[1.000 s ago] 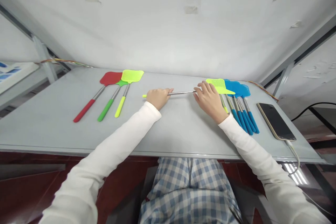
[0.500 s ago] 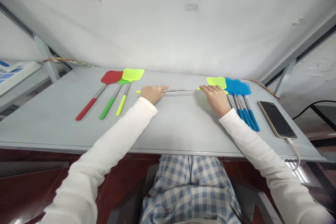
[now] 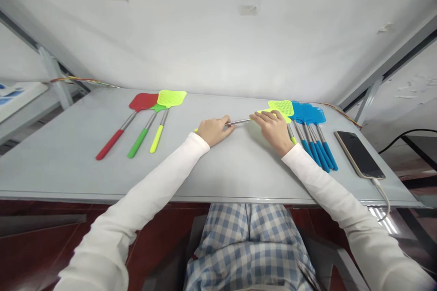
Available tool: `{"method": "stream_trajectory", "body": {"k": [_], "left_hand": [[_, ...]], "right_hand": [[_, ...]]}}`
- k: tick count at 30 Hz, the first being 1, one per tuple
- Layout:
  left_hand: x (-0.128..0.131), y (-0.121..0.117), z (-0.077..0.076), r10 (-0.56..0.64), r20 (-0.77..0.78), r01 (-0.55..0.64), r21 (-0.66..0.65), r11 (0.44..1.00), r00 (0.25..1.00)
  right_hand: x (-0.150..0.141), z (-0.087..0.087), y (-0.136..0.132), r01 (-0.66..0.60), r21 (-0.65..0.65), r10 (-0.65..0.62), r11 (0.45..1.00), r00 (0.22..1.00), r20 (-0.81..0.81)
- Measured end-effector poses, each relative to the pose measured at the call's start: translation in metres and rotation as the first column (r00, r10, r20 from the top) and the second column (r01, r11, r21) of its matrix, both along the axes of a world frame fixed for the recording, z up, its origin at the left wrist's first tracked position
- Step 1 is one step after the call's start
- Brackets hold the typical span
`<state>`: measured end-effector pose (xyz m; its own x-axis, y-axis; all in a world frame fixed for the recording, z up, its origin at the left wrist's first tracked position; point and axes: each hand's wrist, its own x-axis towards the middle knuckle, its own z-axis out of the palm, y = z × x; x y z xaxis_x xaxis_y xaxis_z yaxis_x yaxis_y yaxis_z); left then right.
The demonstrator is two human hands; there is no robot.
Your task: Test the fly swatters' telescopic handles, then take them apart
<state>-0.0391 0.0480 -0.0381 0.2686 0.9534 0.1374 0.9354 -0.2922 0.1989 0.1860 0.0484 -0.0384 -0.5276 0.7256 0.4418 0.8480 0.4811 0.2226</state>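
Note:
A yellow fly swatter [image 3: 239, 122] with a thin metal rod lies sideways between my two hands. My left hand [image 3: 213, 132] is closed around its handle end, and a bit of the yellow grip shows beside the wrist. At the other end, my right hand [image 3: 276, 132] grips the yellow head, covering most of it with the fingers. Just behind my right hand is another yellow fly swatter [image 3: 282, 107], partly hidden. Several blue fly swatters [image 3: 303, 112] lie fanned out to its right.
On the table's left lie a red fly swatter [image 3: 109, 143], a green fly swatter [image 3: 138, 142] and a yellow fly swatter [image 3: 172, 97], heads overlapping. A phone [image 3: 359, 154] with a white cable [image 3: 385, 193] rests at the right. A white wall [image 3: 218, 45] rises behind the grey table [image 3: 232, 170].
My left hand has moved right and slightly nearer, so less rod shows between my hands. My right hand has shifted a little left. The rod now tilts up toward the right.

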Motion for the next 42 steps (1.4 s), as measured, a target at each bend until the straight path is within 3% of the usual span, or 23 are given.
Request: {"method": "stream_trajectory", "body": {"k": [2, 3, 5, 7, 8, 11, 13, 15, 18, 20, 23, 26, 29, 34, 38, 42], "left_hand": [[0.003, -0.003, 0.0, -0.071, 0.262, 0.106, -0.123, 0.987, 0.963], [0.005, -0.006, 0.0, -0.091, 0.422, 0.197, -0.215, 0.957, 0.902], [0.011, -0.012, -0.001, -0.033, 0.706, 0.419, -0.381, 0.824, 0.707], [0.017, -0.017, -0.003, 0.096, 0.85, 0.586, -0.435, 0.684, 0.518], [0.02, -0.019, -0.004, 0.151, 0.877, 0.612, -0.433, 0.662, 0.456], [0.026, -0.023, -0.007, 0.212, 0.91, 0.57, -0.391, 0.723, 0.355], [0.029, -0.024, -0.008, 0.21, 0.917, 0.526, -0.371, 0.766, 0.34], [0.029, -0.024, -0.008, 0.198, 0.911, 0.506, -0.37, 0.779, 0.362], [0.025, -0.022, -0.008, 0.132, 0.885, 0.468, -0.356, 0.809, 0.446], [0.019, -0.018, -0.008, 0.025, 0.819, 0.392, -0.302, 0.869, 0.574], [0.009, -0.009, -0.006, -0.119, 0.574, 0.221, -0.111, 0.969, 0.81], [0.001, -0.003, -0.004, -0.171, 0.324, 0.139, 0.119, 0.983, 0.93], [0.0, -0.003, -0.005, -0.234, 0.188, 0.19, 0.227, 0.955, 0.954], [0.007, -0.007, -0.008, -0.379, 0.045, 0.351, 0.289, 0.891, 0.925], [0.011, -0.003, -0.013, -0.393, -0.09, 0.401, 0.298, 0.866, 0.915], [0.009, 0.004, -0.017, -0.368, -0.165, 0.399, 0.245, 0.884, 0.915]], "right_hand": [[0.006, -0.002, 0.006, 0.026, 0.088, -0.021, 0.996, 0.998, -0.066], [0.008, -0.002, 0.007, 0.05, 0.122, -0.038, 0.991, 0.994, -0.099], [0.011, -0.002, 0.008, 0.09, 0.157, -0.066, 0.983, 0.986, -0.152], [0.009, -0.003, 0.006, 0.093, 0.146, -0.068, 0.985, 0.983, -0.172], [0.007, -0.003, 0.004, 0.091, 0.131, -0.067, 0.987, 0.981, -0.18], [0.0, -0.006, -0.002, 0.164, 0.087, -0.136, 0.983, 0.955, -0.263], [-0.004, -0.007, -0.004, 0.242, 0.073, -0.204, 0.968, 0.919, -0.337], [-0.004, -0.008, -0.005, 0.235, 0.083, -0.197, 0.969, 0.926, -0.324], [-0.001, -0.008, -0.004, 0.094, 0.135, -0.072, 0.986, 0.984, -0.16], [0.001, -0.008, -0.003, 0.031, 0.182, -0.017, 0.983, 0.997, -0.077], [0.003, -0.006, -0.002, -0.009, 0.262, 0.014, 0.965, 1.0, -0.019], [0.003, -0.003, -0.003, -0.052, 0.273, 0.042, 0.961, 0.998, 0.042], [0.001, 0.001, -0.005, -0.065, 0.2, 0.046, 0.978, 0.994, 0.099], [-0.007, 0.005, -0.013, -0.071, 0.066, 0.065, 0.995, 0.994, 0.089], [-0.013, 0.003, -0.018, -0.114, 0.035, 0.112, 0.993, 0.991, 0.07], [-0.011, 0.003, -0.013, -0.16, 0.018, 0.159, 0.987, 0.985, 0.06]]}}
